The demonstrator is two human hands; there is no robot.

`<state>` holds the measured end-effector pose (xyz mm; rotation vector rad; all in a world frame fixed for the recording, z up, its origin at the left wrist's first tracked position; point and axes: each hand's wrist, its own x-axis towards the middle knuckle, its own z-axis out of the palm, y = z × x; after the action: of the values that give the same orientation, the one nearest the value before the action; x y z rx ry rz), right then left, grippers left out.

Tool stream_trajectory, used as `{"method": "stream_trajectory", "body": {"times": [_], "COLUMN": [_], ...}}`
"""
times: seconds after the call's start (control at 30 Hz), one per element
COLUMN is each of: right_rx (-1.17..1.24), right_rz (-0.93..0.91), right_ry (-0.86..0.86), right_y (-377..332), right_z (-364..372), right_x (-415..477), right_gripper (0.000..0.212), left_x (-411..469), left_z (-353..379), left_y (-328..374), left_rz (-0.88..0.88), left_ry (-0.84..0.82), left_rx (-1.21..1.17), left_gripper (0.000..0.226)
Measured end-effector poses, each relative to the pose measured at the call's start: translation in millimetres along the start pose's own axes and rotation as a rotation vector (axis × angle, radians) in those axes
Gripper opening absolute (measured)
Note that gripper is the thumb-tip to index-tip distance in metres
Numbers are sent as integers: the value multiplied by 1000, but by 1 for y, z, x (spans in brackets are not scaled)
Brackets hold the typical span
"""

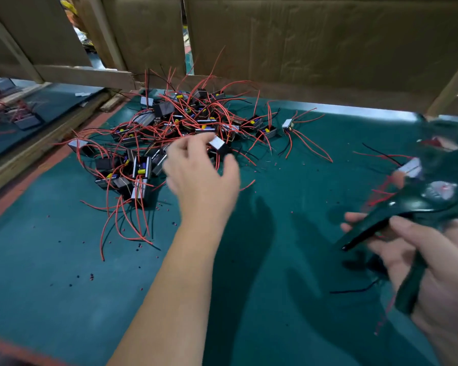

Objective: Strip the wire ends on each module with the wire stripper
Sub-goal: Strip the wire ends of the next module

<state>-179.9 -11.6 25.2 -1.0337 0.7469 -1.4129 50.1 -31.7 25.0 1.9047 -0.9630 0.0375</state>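
At the far left a second green surface carries a blurred cluster of boxes and red wires (19,114), cut off by a pale wooden frame (72,77). On the green work mat (50,286) lie scattered tiny red and dark insulation bits (91,276). Further in, toward the back of the mat, sits a tangled pile of small black box-shaped modules with silver faces, yellow parts and long red and black wires (154,133). The left hand (201,175) hangs over the pile's near right edge, its fingers loosely bent and spread and the thumb held apart, gripping nothing. One silver-topped module (218,146) lies just past its fingertips; whether they touch it cannot be told. A brown cardboard wall (315,48) closes the back. A lone module with red leads (288,126) lies apart from the pile, to its right. At the right edge the right hand (439,276) is wrapped around the handles of a dark green wire stripper (418,207), badly blurred. Beside the tool's head is another silver-faced module trailing red wires (411,167), also blurred
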Motion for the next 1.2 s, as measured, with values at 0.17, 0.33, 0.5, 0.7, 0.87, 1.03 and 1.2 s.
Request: {"method": "stream_trajectory", "body": {"times": [0.17, 0.33, 0.5, 0.7, 0.87, 1.03, 1.2], "right_rx": [-67, -121, -67, -55, -36, -29, 31], "right_rz": [-3, -63, -30, -11, 31, 59, 102], "right_ry": [72, 1, -33, -30, -49, -53, -95], "right_y": [7, 4, 8, 6, 4, 3, 6], "right_z": [-10, -4, -6, -2, 1, 2, 1], "right_x": [5, -1, -4, -4, -6, -6, -5], "right_gripper": [40, 34, 32, 28, 34, 43, 42], "left_x": [22, 29, 32, 16, 3, 2, -3], "left_z": [-12, -16, -16, -10, -5, -4, 0], "left_y": [-29, -41, -48, -23, -8, -3, 5], "left_rz": [-319, -440, -353, -57, 85, 173, 57], "left_ry": [0, -104, -133, 204, 172, 5, -357], "left_rx": [330, 406, 438, 261, 214, 3, -475], "left_gripper": [47, 63, 40, 20, 59, 65, 51]}}
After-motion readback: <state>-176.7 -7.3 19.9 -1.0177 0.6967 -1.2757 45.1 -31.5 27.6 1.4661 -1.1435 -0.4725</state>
